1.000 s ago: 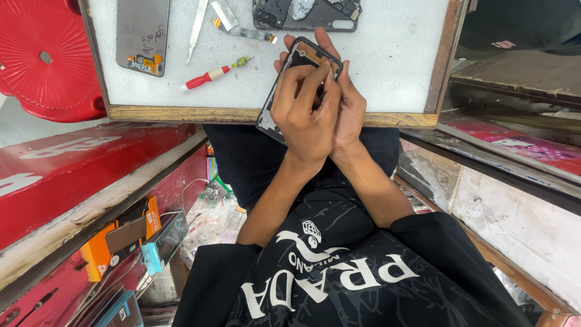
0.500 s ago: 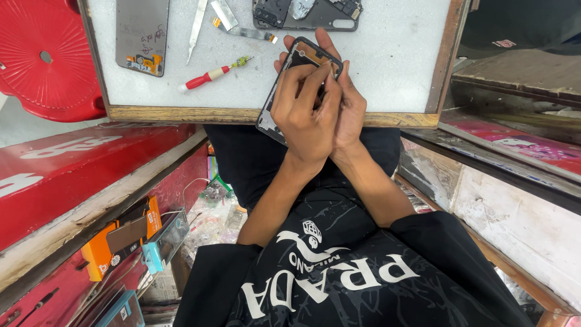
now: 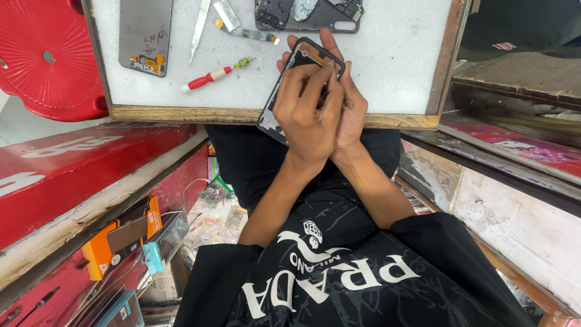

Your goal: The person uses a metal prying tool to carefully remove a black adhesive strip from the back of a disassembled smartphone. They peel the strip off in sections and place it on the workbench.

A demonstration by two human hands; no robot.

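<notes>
Almost nothing has shifted over the last second: both hands stay locked together over the phone frame (image 3: 301, 91) at the near edge of the worktop (image 3: 387, 66), so the work remains a fine, fixed-point job on the frame's upper end rather than a move to a new tool. The left hand (image 3: 305, 115) lies on top, fingers curled close with the index and thumb pinched toward the frame's top corner; whether a small tool sits in that pinch cannot be told. The right hand (image 3: 351, 103) cups the frame from behind and beneath, fingers wrapped round its far edge, holding it tilted over the wooden rim. On the worktop, well apart, lie a red-handled screwdriver (image 3: 212, 76), metal tweezers (image 3: 200, 27), a display panel (image 3: 145, 33) and another opened phone body (image 3: 308, 15).
</notes>
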